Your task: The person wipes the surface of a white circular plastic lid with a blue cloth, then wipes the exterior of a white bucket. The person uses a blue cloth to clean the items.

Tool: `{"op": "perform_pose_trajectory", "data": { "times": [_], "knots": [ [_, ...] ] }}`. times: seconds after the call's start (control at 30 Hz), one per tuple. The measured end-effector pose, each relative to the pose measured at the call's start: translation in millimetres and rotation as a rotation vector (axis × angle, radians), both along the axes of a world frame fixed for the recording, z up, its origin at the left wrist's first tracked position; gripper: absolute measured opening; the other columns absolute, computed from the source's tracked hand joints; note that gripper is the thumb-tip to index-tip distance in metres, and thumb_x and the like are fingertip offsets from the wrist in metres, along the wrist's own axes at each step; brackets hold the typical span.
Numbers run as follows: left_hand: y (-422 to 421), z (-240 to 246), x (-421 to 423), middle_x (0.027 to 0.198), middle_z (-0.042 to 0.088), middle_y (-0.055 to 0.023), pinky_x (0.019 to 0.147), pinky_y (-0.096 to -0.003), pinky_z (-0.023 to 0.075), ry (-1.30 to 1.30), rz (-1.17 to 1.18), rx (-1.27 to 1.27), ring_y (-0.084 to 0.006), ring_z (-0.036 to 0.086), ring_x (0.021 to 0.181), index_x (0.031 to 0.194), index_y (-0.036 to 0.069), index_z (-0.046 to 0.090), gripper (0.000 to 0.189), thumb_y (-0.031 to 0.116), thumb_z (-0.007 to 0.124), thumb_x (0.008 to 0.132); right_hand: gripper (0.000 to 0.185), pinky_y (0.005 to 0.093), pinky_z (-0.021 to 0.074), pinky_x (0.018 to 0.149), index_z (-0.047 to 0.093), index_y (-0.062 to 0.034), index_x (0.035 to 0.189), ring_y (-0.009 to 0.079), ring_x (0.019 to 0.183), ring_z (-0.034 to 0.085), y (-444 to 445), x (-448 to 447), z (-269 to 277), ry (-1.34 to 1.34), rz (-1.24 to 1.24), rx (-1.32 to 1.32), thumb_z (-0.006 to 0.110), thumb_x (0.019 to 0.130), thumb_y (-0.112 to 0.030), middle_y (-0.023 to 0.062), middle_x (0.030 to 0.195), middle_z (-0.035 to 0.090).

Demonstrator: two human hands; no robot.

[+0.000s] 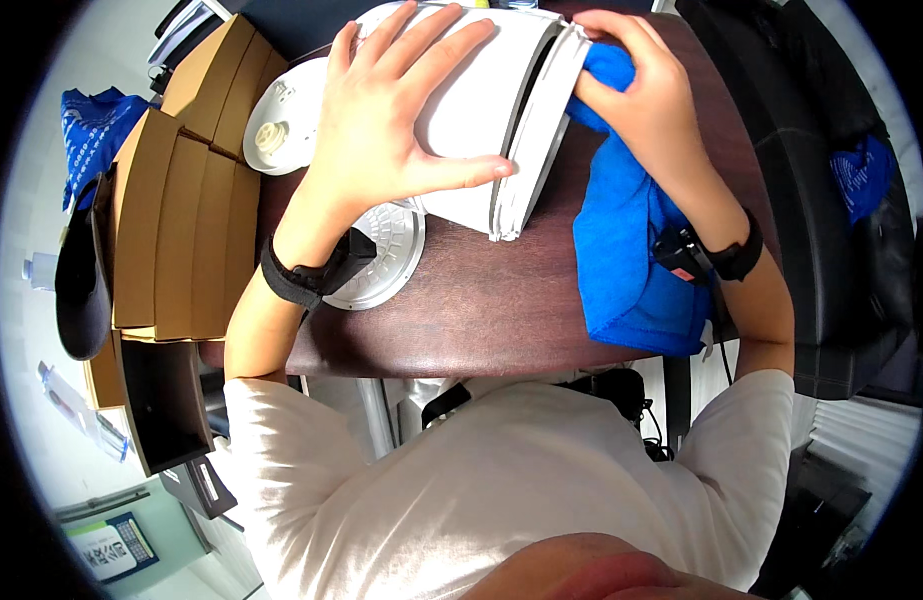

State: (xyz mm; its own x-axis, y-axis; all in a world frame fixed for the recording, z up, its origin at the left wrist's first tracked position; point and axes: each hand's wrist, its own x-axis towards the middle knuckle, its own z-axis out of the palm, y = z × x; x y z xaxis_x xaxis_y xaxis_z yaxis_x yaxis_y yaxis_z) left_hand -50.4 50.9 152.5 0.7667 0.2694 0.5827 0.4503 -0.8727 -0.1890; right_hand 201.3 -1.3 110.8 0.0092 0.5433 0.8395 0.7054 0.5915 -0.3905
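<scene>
A large white plastic housing [472, 112], apparently lying on its side, takes up the far middle of the table. My left hand [390, 112] is laid over it with fingers spread, the thumb reaching towards the dark gap beside its rim. At the rim's upper right end, my right hand [641, 82] grips a bunched blue cloth [619, 232] between thumb and fingers. The rest of the cloth hangs down under my right forearm towards the table's near edge. Whatever the cloth touches inside the rim is hidden.
A round white plastic part [281, 142] with a cream knob lies left of the housing. Below it, a round ribbed white piece [382, 262] is partly covered by my left wrist. Cardboard boxes [183, 225] stand along the left edge. A black leather sofa [814, 247] is at right.
</scene>
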Motion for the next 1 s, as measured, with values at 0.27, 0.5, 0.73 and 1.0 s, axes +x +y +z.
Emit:
{"op": "perform_pose_trajectory", "data": {
  "times": [0.27, 0.5, 0.73, 1.0],
  "knots": [
    [-32, -3, 13, 0.148, 0.042, -0.0240, 0.109, -0.0698, 0.0198, -0.040, 0.101, -0.077, -0.0476, 0.033, 0.140, 0.138, 0.015, 0.053, 0.089, 0.070, 0.068, 0.069, 0.032, 0.0384, 0.0526, 0.079, 0.064, -0.0050, 0.102, 0.0318, 0.094, 0.066, -1, -11, -2, 0.020, -0.028, 0.012, 0.079, 0.075, -0.013, 0.0124, 0.100, 0.063],
    [-23, -10, 12, 0.144, 0.046, -0.0235, 0.107, -0.0676, 0.0232, -0.008, 0.092, 0.117, -0.0480, 0.040, 0.134, 0.140, 0.023, 0.056, 0.083, 0.069, 0.065, 0.072, 0.030, 0.0373, 0.0517, 0.080, 0.064, -0.0067, 0.102, 0.0301, 0.092, 0.065, -7, 12, 4, 0.025, 0.020, -0.055, 0.079, 0.077, -0.013, 0.0109, 0.098, 0.062],
    [20, -39, 4, 0.145, 0.046, -0.0233, 0.106, -0.0677, 0.0248, -0.093, -0.051, 0.290, -0.0480, 0.041, 0.133, 0.140, 0.025, 0.057, 0.081, 0.067, 0.065, 0.071, 0.026, 0.0361, 0.0507, 0.083, 0.062, -0.0075, 0.099, 0.0268, 0.094, 0.064, -22, -21, 12, -0.050, 0.215, 0.104, 0.077, 0.079, -0.011, 0.0097, 0.099, 0.062],
    [20, -39, -2, 0.144, 0.047, -0.0237, 0.105, -0.0663, 0.0261, -0.079, -0.063, 0.302, -0.0477, 0.042, 0.132, 0.139, 0.025, 0.058, 0.080, 0.068, 0.064, 0.071, 0.020, 0.0352, 0.0513, 0.075, 0.062, -0.0012, 0.094, 0.0319, 0.086, 0.063, -6, -12, 20, -0.128, 0.091, -0.005, 0.074, 0.080, -0.007, 0.0161, 0.095, 0.063]
  ]
}}
